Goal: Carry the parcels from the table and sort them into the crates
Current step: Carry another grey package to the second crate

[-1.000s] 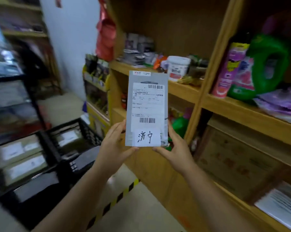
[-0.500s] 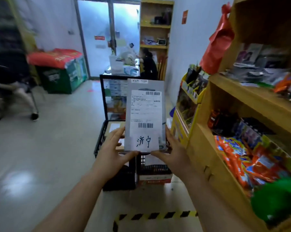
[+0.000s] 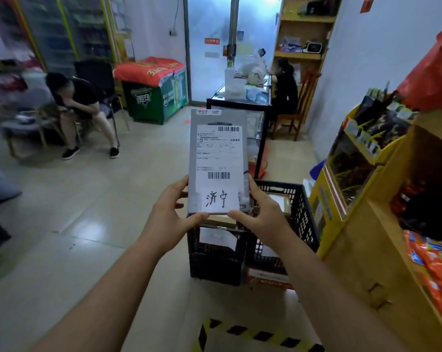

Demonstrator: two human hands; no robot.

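Head view: I hold a flat grey plastic-wrapped parcel (image 3: 218, 161) upright, my left hand (image 3: 168, 219) and right hand (image 3: 262, 215) each pinching a lower corner, just above two black lattice plastic crates (image 3: 301, 214) on the floor. Its white shipping label carries barcodes and a handwritten slip. Parcels already lie in the crates; I judge this one is about to be sorted in.
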